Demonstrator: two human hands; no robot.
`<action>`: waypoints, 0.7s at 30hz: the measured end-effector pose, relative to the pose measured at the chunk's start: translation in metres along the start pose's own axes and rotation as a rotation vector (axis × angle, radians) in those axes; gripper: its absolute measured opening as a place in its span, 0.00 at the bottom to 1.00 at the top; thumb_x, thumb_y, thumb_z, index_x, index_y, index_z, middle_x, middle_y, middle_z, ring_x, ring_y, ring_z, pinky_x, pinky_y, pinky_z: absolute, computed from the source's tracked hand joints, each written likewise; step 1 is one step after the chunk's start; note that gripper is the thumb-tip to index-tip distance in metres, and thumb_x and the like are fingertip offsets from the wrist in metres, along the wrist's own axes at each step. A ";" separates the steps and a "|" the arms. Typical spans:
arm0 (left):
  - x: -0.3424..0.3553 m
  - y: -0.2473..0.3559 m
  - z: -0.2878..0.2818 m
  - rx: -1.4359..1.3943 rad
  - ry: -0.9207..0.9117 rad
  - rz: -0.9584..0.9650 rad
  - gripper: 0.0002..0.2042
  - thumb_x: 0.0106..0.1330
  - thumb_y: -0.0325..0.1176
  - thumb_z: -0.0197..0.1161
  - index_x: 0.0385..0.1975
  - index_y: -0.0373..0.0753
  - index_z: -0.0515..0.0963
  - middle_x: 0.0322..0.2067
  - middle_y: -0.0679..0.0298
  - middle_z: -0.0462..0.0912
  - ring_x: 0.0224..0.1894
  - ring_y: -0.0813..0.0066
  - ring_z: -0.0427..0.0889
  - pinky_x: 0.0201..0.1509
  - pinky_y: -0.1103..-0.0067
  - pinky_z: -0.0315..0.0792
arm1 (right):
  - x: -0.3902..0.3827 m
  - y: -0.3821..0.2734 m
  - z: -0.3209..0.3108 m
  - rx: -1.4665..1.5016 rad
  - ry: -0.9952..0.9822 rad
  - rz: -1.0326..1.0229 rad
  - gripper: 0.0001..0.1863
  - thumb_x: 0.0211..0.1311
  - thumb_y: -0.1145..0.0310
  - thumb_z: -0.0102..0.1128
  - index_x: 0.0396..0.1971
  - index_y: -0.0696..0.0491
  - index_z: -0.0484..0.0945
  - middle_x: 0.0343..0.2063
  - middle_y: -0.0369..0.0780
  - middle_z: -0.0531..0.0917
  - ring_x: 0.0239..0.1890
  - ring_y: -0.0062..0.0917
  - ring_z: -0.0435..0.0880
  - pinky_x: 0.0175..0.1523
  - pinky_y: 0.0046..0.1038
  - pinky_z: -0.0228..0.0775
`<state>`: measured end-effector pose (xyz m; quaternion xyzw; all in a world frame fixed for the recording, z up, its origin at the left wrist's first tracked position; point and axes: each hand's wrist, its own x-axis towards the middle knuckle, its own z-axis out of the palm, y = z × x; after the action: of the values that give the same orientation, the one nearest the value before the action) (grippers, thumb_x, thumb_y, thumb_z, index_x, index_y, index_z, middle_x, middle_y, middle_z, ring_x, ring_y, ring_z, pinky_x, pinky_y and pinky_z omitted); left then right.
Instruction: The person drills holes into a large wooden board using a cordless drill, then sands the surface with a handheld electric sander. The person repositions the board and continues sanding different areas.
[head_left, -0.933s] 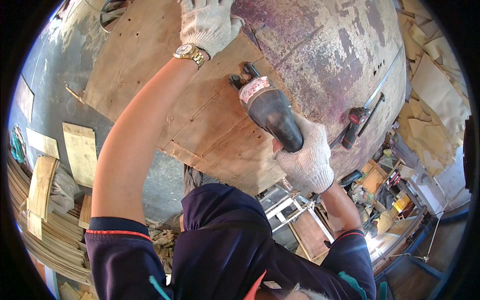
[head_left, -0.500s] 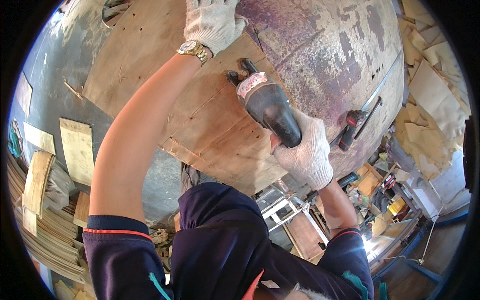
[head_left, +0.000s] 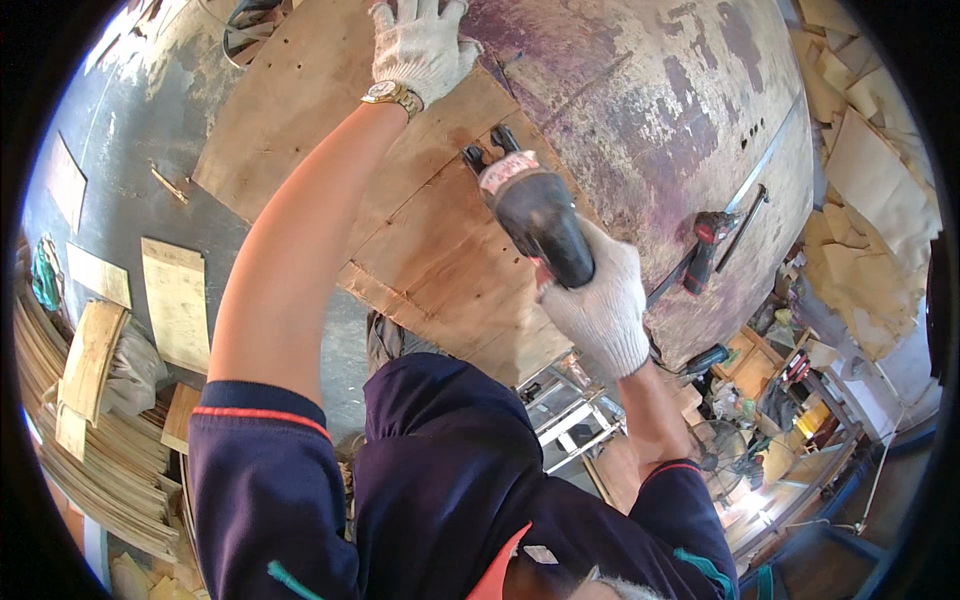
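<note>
My right hand [head_left: 602, 305], in a white knitted glove, grips the rear of a black hand-held power tool [head_left: 545, 225]. This tool has a rounded body, a pink-and-white patch and two dark prongs at its front; I cannot make out its exact kind. It sits over a brown plywood sheet [head_left: 440, 250], its prongs pointing away from me. Farther off, my left hand [head_left: 425, 50], gloved too and with a gold watch at the wrist, lies with fingers spread on the plywood near its far edge. The plywood rests on a worn, paint-stained work surface [head_left: 640, 120].
A red-and-black cordless drill [head_left: 708, 245] lies on the right of the surface, beside a long metal straightedge [head_left: 765, 165] and a thin dark bar [head_left: 742, 228]. Stacked boards [head_left: 110, 470] stand at the lower left. Wood scraps [head_left: 865, 270] cover the far right.
The power tool and my right hand have shifted slightly relative to the plywood. My left hand stays on the sheet, its fingers now more in view. The whole view has moved a little.
</note>
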<state>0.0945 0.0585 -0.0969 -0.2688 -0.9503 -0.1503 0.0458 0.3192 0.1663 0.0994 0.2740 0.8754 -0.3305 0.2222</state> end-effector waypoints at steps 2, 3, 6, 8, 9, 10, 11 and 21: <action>0.000 0.001 -0.001 -0.002 -0.013 0.003 0.39 0.58 0.47 0.65 0.70 0.38 0.66 0.73 0.44 0.60 0.77 0.46 0.55 0.77 0.44 0.45 | -0.024 0.017 -0.005 0.059 0.038 -0.039 0.20 0.43 0.66 0.68 0.41 0.56 0.83 0.23 0.49 0.84 0.31 0.47 0.87 0.40 0.37 0.77; -0.001 0.002 -0.003 0.002 -0.025 0.003 0.39 0.58 0.47 0.65 0.71 0.38 0.66 0.73 0.44 0.60 0.77 0.46 0.54 0.77 0.44 0.45 | -0.037 0.026 -0.010 0.108 0.044 -0.042 0.20 0.43 0.67 0.68 0.41 0.56 0.83 0.23 0.48 0.84 0.30 0.46 0.87 0.39 0.36 0.77; 0.003 0.009 -0.007 0.020 -0.062 -0.011 0.40 0.59 0.47 0.65 0.72 0.38 0.64 0.74 0.45 0.59 0.77 0.45 0.53 0.78 0.45 0.45 | -0.087 0.033 -0.021 0.120 0.217 -0.112 0.19 0.43 0.68 0.69 0.39 0.56 0.83 0.23 0.48 0.83 0.29 0.47 0.86 0.38 0.34 0.76; 0.006 0.012 0.009 0.078 -0.013 0.026 0.38 0.62 0.50 0.64 0.72 0.41 0.65 0.73 0.47 0.61 0.76 0.45 0.55 0.77 0.44 0.46 | -0.118 0.037 -0.027 0.160 0.282 -0.084 0.19 0.44 0.68 0.70 0.39 0.57 0.83 0.23 0.48 0.83 0.28 0.47 0.85 0.38 0.34 0.75; -0.004 -0.014 0.028 0.165 0.028 0.037 0.36 0.65 0.53 0.62 0.71 0.45 0.66 0.72 0.49 0.64 0.75 0.45 0.59 0.75 0.43 0.48 | -0.124 0.039 -0.021 0.165 0.282 -0.085 0.19 0.44 0.67 0.70 0.39 0.57 0.83 0.24 0.48 0.83 0.28 0.46 0.85 0.37 0.34 0.75; -0.001 -0.023 0.034 0.229 0.096 0.068 0.33 0.68 0.56 0.60 0.70 0.48 0.68 0.71 0.51 0.66 0.73 0.45 0.62 0.74 0.42 0.50 | -0.136 0.041 -0.020 0.160 0.315 -0.078 0.18 0.44 0.67 0.71 0.38 0.57 0.83 0.24 0.48 0.84 0.27 0.45 0.85 0.36 0.33 0.75; 0.003 -0.015 0.029 0.244 -0.045 0.031 0.35 0.69 0.56 0.58 0.75 0.52 0.63 0.76 0.50 0.58 0.77 0.45 0.54 0.75 0.40 0.45 | -0.149 0.045 -0.017 0.163 0.362 -0.037 0.18 0.45 0.67 0.71 0.38 0.57 0.83 0.24 0.48 0.84 0.27 0.45 0.85 0.36 0.33 0.74; 0.023 -0.042 0.023 0.183 -0.144 0.178 0.35 0.74 0.65 0.45 0.76 0.53 0.61 0.77 0.53 0.57 0.77 0.45 0.55 0.76 0.41 0.45 | -0.227 0.091 0.015 0.667 0.509 0.411 0.10 0.51 0.74 0.69 0.34 0.60 0.83 0.26 0.37 0.85 0.28 0.17 0.81 0.36 0.26 0.74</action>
<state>0.0527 0.0436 -0.1256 -0.3567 -0.9333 -0.0388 0.0147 0.5501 0.1380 0.1774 0.5706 0.6757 -0.4651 -0.0389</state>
